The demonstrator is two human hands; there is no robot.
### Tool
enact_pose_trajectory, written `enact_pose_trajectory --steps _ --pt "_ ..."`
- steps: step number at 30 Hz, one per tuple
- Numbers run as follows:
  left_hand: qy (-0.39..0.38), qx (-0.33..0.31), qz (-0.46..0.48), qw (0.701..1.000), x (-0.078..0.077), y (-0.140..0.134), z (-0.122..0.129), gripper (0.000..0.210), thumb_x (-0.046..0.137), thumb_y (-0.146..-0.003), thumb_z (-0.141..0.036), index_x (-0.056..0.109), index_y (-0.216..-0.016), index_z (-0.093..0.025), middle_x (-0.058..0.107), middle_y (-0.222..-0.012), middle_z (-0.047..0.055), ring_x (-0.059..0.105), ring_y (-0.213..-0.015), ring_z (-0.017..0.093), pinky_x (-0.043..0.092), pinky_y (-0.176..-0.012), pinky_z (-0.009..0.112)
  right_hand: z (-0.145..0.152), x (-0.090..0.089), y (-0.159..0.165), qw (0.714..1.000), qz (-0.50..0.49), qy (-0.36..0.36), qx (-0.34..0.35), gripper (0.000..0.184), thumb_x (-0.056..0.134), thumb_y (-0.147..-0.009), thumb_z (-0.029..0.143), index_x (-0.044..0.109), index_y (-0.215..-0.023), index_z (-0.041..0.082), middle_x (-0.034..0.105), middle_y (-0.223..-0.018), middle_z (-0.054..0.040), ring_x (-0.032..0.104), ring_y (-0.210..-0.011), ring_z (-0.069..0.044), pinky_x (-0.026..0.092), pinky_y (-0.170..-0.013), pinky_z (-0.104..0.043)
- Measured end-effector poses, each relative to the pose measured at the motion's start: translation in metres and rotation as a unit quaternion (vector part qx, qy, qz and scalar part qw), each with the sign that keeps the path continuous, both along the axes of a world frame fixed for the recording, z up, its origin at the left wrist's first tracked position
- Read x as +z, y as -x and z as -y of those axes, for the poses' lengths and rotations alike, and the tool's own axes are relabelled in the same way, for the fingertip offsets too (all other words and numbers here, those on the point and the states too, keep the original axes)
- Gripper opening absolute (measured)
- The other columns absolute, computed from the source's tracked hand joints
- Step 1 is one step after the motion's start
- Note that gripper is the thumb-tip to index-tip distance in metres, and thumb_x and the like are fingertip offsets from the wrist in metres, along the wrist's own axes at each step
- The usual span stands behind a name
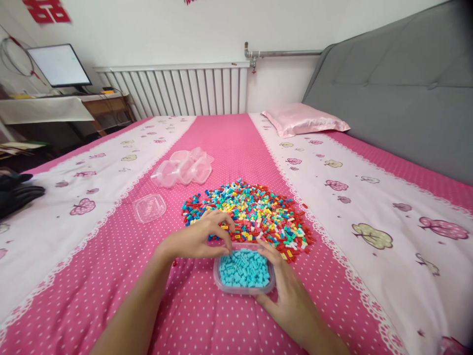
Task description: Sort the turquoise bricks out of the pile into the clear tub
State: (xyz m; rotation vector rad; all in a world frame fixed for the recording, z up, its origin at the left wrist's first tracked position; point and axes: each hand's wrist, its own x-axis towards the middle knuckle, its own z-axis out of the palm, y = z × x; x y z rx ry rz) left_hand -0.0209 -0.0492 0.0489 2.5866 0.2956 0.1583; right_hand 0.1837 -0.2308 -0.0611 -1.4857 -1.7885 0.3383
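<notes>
Tub [236, 290] at lower centre of frame, resting on the bedspread [207, 315], filled close to its rim with light-blue bricks [244, 269]. Right hand [286, 281] clamped across its right side, thumb near, fingers far. Left hand [207, 234] curled at the upper-left rim; whether it pinches a brick cannot be told. Just beyond, at centre, a mixed-colour pile [254, 209] remains unsorted, judged the larger share. Left of centre, a clear lid [150, 208] lies apart; farther, clear containers [185, 167] sit clustered, apparently unfilled.
</notes>
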Motion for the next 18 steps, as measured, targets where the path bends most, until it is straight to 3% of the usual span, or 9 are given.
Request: enact_pose_trajectory --steps 8,10,11,14,16,18 --pt "0.010 -0.008 0.025 1.000 0.000 0.005 -0.006 0.017 0.067 -0.093 -0.035 0.079 -0.087 -0.024 0.066 -0.113 0.006 0.062 -0.107 0.021 0.045 -0.099 0.034 0.000 -0.001 0.000 1.000 -0.001 0.009 -0.003 0.064 0.064 -0.092 0.029 0.033 -0.148 0.026 0.044 -0.157 -0.0146 0.043 -0.145 -0.030 0.046 -0.114 -0.050" --pt "-0.022 0.076 0.051 0.996 -0.005 0.008 -0.018 0.020 0.064 -0.093 -0.036 0.078 -0.088 -0.023 0.069 -0.108 0.006 0.064 -0.100 0.019 0.049 -0.094 0.031 0.000 -0.001 0.000 1.000 0.000 0.014 -0.002 0.064 0.064 -0.093 0.030 0.032 -0.148 0.027 0.043 -0.157 -0.0144 0.042 -0.146 -0.030 0.046 -0.114 -0.051" --pt "-0.069 0.168 0.059 0.982 -0.009 0.010 -0.025 0.020 0.064 -0.091 -0.037 0.078 -0.086 -0.024 0.072 -0.101 0.004 0.065 -0.095 0.019 0.050 -0.091 0.030 0.001 -0.002 0.000 1.000 -0.001 0.014 -0.002 0.063 0.063 -0.093 0.030 0.032 -0.148 0.027 0.043 -0.157 -0.0142 0.042 -0.146 -0.030 0.045 -0.114 -0.051" --pt "-0.145 0.351 0.075 0.922 -0.027 0.018 -0.049 0.029 0.048 -0.096 -0.026 0.075 -0.101 -0.019 0.071 -0.107 0.010 0.062 -0.105 0.027 0.045 -0.099 0.044 0.001 -0.002 0.000 1.000 0.000 0.008 -0.002 0.062 0.062 -0.094 0.031 0.032 -0.148 0.027 0.045 -0.156 -0.0146 0.043 -0.145 -0.030 0.046 -0.114 -0.051" --pt "-0.181 0.433 0.060 0.881 -0.039 0.021 -0.061 0.028 0.051 -0.092 -0.026 0.076 -0.102 -0.017 0.070 -0.109 0.015 0.058 -0.108 0.035 0.040 -0.100 0.054 0.001 -0.002 0.000 1.000 0.001 0.001 -0.003 0.061 0.062 -0.095 0.033 0.033 -0.148 0.027 0.047 -0.154 -0.0149 0.045 -0.144 -0.030 0.048 -0.112 -0.051" --pt "-0.204 0.477 0.041 0.854 -0.049 0.021 -0.068 0.027 0.055 -0.091 -0.029 0.077 -0.099 -0.016 0.069 -0.110 0.016 0.055 -0.110 0.038 0.038 -0.099 0.057 0.001 -0.002 0.001 1.000 0.003 -0.002 -0.008 0.060 0.062 -0.095 0.034 0.033 -0.148 0.027 0.048 -0.153 -0.0150 0.047 -0.143 -0.031 0.049 -0.111 -0.051"
